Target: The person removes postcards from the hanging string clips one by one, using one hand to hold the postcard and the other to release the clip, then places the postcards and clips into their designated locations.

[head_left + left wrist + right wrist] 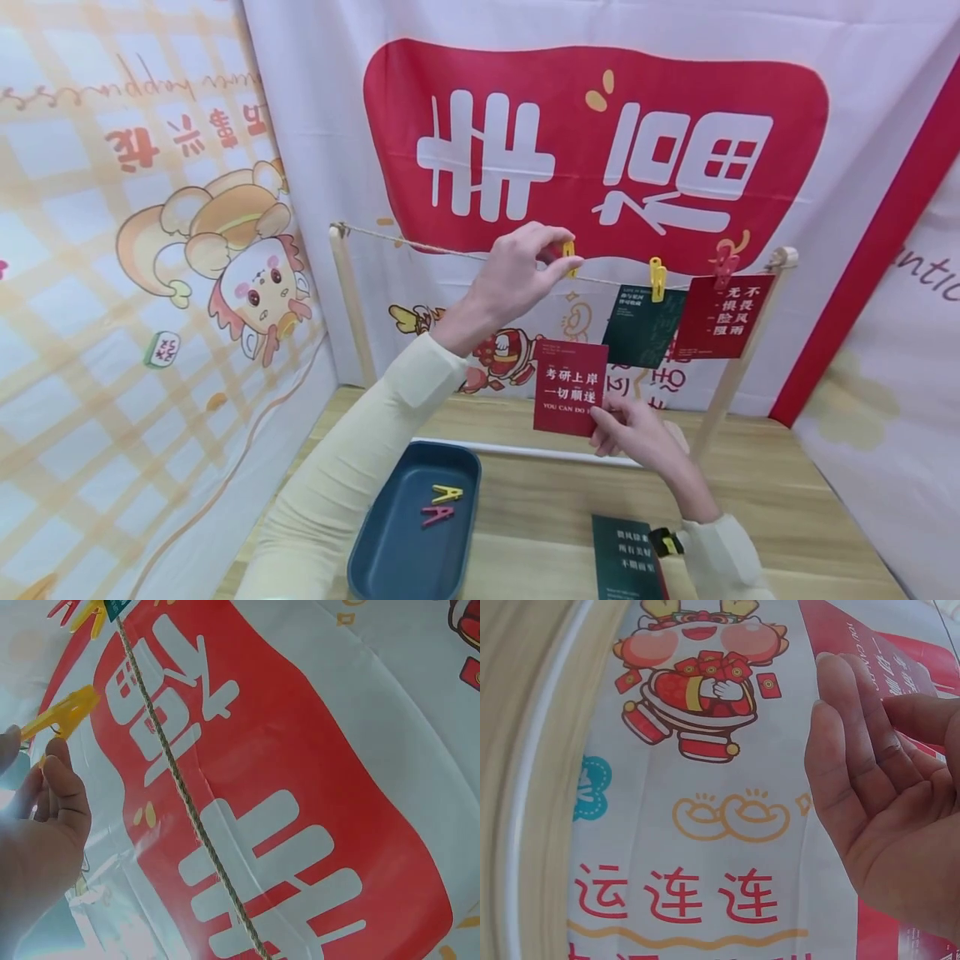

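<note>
My left hand is up at the twine, pinching a yellow clothespin by its handles between thumb and fingers. Below it, my right hand holds a red card with white lettering by its lower right corner. The card is upright, lower than the twine. To the right, a dark green card hangs under another yellow clothespin. Beside that, a second red card hangs from a red clothespin.
Two wooden posts carry the twine, and a white rod runs low between them. A blue tray holds a yellow clothespin and a red clothespin. Another green card lies on the table near my right wrist.
</note>
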Action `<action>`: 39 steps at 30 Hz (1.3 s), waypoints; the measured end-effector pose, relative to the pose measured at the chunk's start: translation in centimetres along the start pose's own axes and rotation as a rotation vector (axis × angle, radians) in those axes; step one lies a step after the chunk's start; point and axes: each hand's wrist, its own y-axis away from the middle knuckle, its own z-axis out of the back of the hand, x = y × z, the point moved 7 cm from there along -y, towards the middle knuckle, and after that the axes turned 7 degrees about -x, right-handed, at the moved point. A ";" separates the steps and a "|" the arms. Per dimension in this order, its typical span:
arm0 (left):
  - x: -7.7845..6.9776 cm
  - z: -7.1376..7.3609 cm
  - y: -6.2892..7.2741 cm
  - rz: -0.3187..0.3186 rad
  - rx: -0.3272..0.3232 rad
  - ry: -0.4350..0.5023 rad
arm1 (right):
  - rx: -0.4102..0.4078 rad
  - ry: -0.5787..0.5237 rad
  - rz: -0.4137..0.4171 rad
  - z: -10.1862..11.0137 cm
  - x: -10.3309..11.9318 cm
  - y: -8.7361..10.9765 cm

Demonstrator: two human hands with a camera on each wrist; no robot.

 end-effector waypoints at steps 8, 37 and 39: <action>0.5 0.9 1.2 -0.014 0.009 0.044 | -0.049 -0.021 -0.023 -0.3 -1.9 1.2; 1.5 4.0 7.1 0.055 0.009 0.048 | 0.146 -0.172 -0.203 -1.0 -7.7 5.8; 1.6 4.2 7.6 0.067 0.026 0.042 | 0.148 -0.171 -0.205 -1.2 -8.1 6.2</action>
